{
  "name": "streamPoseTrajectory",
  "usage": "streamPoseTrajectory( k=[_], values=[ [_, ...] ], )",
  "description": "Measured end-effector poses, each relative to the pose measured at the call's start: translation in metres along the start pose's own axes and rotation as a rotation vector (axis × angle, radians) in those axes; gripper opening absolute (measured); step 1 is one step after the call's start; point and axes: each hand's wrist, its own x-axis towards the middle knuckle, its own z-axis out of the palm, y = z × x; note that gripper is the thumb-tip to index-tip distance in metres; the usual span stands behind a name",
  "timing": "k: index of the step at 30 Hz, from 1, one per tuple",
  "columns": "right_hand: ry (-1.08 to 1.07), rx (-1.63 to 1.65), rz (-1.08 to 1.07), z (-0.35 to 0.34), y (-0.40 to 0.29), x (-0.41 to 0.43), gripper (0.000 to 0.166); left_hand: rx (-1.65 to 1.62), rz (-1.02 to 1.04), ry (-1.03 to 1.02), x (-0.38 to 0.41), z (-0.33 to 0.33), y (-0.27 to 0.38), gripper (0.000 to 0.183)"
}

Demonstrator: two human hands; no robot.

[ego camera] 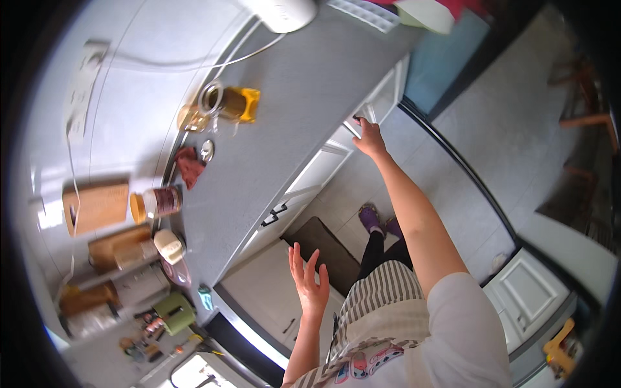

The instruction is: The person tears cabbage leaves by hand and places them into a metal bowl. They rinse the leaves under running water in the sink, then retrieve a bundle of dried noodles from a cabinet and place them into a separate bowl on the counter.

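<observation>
My right hand (371,139) reaches out to the white panelled cabinet front (383,97) under the grey countertop (296,97). Its fingers are closed around a small black handle (356,118), which they mostly cover. Whether that cabinet door stands slightly ajar, I cannot tell. Lower in the picture, my left hand (310,287) hangs in the air with its fingers spread and nothing in it. Beyond the left hand are more white cabinet doors (318,167) with black handles (275,215).
On the countertop stand a glass jug (228,103), a glass jar (193,119), a reddish cloth (190,167) and a yellow-lidded jar (160,202). A white cable (247,56) crosses its back. A dark mat (322,252) lies on the floor. Wooden chairs (584,116) stand at the right.
</observation>
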Motion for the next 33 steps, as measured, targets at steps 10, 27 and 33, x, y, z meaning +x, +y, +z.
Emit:
streamPoseTrajectory(
  k=[10, 27, 33],
  values=[
    [0.174, -0.247, 0.132, -0.201, 0.128, -0.069, 0.054, -0.030, 0.368, -0.361, 0.082, 0.075, 0.032, 0.030],
    [0.490, 0.572, 0.648, -0.089, 0.185, -0.129, 0.048, 0.140, 0.589, -0.567, 0.145, 0.258, 0.085, 0.032],
    [0.264, 0.663, 0.824, -0.038, 0.166, -0.177, 0.037, 0.248, 0.536, -0.523, 0.201, 0.293, 0.054, 0.031]
  ],
)
